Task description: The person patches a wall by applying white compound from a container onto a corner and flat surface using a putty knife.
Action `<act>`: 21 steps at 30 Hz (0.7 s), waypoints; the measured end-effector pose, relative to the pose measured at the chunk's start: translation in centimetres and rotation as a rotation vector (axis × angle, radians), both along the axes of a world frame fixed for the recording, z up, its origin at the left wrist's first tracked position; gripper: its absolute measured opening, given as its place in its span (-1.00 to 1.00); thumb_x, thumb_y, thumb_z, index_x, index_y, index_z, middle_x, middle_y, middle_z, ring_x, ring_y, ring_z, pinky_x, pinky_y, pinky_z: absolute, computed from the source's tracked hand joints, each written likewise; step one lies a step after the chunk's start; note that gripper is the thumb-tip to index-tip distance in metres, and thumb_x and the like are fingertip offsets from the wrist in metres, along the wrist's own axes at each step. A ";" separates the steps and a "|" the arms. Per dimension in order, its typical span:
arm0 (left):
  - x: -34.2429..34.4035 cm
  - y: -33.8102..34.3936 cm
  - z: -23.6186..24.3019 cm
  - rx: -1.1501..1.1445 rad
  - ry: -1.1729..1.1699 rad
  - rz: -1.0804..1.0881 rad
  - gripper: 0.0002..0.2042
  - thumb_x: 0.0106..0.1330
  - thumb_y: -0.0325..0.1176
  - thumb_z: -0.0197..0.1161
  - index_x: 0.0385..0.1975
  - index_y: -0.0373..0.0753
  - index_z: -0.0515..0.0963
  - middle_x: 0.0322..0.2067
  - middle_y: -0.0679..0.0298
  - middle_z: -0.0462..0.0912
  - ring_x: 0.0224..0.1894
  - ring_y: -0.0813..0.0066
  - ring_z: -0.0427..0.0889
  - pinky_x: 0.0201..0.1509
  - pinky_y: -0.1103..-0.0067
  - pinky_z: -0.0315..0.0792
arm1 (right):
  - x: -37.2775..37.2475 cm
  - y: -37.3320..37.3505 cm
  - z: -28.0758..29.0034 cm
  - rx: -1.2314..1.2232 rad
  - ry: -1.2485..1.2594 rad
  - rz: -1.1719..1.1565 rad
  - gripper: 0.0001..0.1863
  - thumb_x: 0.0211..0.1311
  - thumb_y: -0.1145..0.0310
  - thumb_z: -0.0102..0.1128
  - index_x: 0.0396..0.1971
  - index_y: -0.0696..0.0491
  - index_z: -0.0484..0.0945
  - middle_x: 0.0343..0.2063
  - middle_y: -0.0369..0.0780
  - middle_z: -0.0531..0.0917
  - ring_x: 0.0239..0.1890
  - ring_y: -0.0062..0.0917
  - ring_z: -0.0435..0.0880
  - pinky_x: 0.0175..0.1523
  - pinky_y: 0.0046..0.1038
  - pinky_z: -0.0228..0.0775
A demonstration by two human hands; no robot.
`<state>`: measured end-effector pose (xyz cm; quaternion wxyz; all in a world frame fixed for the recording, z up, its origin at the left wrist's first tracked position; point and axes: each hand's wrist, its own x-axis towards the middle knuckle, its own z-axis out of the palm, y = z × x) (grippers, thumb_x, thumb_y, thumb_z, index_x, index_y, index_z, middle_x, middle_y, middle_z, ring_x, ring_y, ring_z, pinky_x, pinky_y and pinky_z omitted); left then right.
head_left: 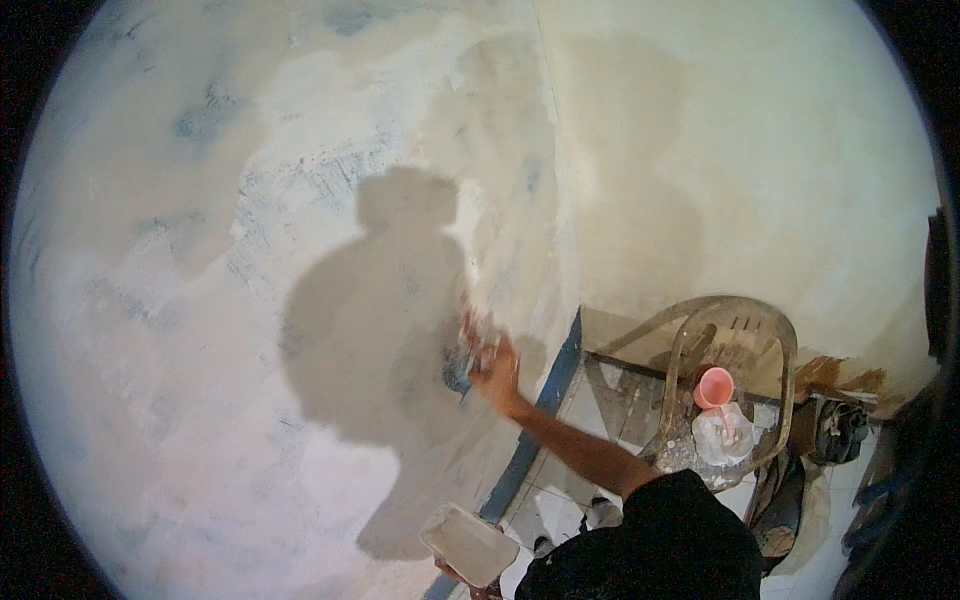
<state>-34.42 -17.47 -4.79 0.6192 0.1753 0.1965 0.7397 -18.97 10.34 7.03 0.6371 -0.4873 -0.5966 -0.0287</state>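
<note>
My right hand [492, 370] is closed on a blurred tool [470, 330], perhaps a scraper, against the patchy white, grey and blue-marked wall [170, 280]. Its bare forearm reaches up-left from a black sleeve. At the bottom centre my left hand [450, 568], partly hidden, grips a pale rectangular tray [468, 540] held below the right hand. My shadow lies over the wall around the working hand.
A cream wall [750, 170] meets the patchy one at a corner. A blue skirting band [525, 455] edges the tiled floor [565, 465]. A stained plastic chair [785, 360] holds a pink mug [714, 385] and a white bag [720, 445]. Dark piled items [838, 432] lie at right.
</note>
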 end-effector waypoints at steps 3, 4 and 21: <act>-0.1 -0.1 -0.4 0.004 0.004 0.011 -0.28 -0.05 0.24 -0.02 0.11 -0.07 0.23 0.01 0.12 0.36 0.01 0.04 0.34 0.03 -0.02 0.17 | -0.7 -5.6 -0.7 0.116 -0.017 0.178 -0.56 -0.23 0.54 0.15 -0.19 0.26 0.45 -0.33 -0.09 0.56 -0.26 -0.32 0.57 -0.15 -0.38 0.36; -0.2 0.5 -0.3 0.004 0.005 0.003 -0.28 -0.05 0.24 -0.02 0.11 -0.07 0.23 0.01 0.12 0.36 0.01 0.04 0.35 0.03 -0.02 0.17 | -0.1 -5.9 -1.3 0.113 -0.017 0.167 -0.56 -0.23 0.54 0.15 -0.19 0.26 0.45 -0.33 -0.09 0.56 -0.26 -0.32 0.57 -0.15 -0.38 0.36; 4.2 0.7 3.3 -0.008 0.081 -0.056 -0.20 -0.12 0.31 0.00 0.12 -0.07 0.21 0.01 0.09 0.35 -0.01 0.00 0.37 0.02 -0.05 0.17 | 15.8 15.7 -6.6 -0.060 0.635 0.023 -0.49 -0.21 0.66 -0.14 -0.11 0.20 0.45 -0.38 -0.14 0.58 -0.40 -0.56 0.53 -0.32 -0.55 0.38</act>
